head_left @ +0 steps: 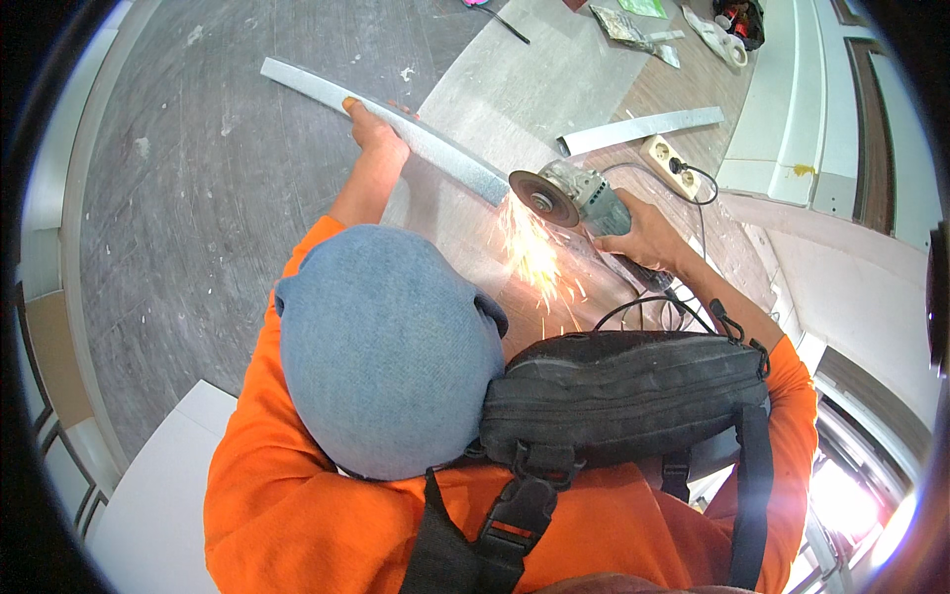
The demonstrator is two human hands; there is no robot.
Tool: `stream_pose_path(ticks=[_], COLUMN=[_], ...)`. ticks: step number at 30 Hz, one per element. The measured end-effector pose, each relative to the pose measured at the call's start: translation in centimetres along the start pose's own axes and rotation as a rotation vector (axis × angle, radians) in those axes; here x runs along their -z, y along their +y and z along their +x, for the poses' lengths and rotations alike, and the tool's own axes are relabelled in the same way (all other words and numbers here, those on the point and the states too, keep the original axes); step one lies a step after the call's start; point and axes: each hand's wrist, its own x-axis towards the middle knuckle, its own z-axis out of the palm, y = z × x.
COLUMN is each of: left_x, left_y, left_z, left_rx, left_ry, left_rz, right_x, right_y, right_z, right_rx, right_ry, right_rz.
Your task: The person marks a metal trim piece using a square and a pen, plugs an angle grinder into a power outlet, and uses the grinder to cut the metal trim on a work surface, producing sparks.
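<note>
My left hand (374, 132) is closed around a long grey metal bar (440, 148), which slants from upper left to the middle. My right hand (648, 238) grips the body of an angle grinder (592, 194). The grinder's disc (543, 201) meets the near end of the bar, and bright orange sparks (532, 247) spray from there toward me. Some of my left fingers are hidden behind the bar. I cannot tell whether the bar touches the floor.
A second metal piece (643, 130) lies beyond the grinder, beside a white power strip (671, 166) with a black plug. Cables loop below my right hand. Plastic packets (633, 35) lie farther off. A black bag (623, 396) and a blue-grey cloth-covered rounded form (391, 346) fill the foreground.
</note>
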Motion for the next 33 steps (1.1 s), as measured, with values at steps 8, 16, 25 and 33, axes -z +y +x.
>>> stream_pose_path(ticks=[8, 16, 25, 33], left_x=[-0.3, -0.6, -0.7, -0.5], left_y=[-0.5, -0.9, -1.0, -1.0], left_z=[-0.4, -0.5, -0.7, -0.3], left_rx=[-0.021, -0.007, -0.006, 0.001], left_ry=[0.004, 0.012, -0.003, -0.028], left_rz=[0.022, 0.026, 0.012, 0.048], right_x=[0.1, -0.2, -0.3, -0.5], right_y=[0.2, 0.6, 1.0, 1.2], right_z=[0.2, 0.2, 0.7, 0.9], right_rx=[-0.009, -0.001, 0.019, -0.002], right_ry=[-0.004, -0.003, 0.042, 0.031], right_rz=[0.007, 0.065, -0.006, -0.017])
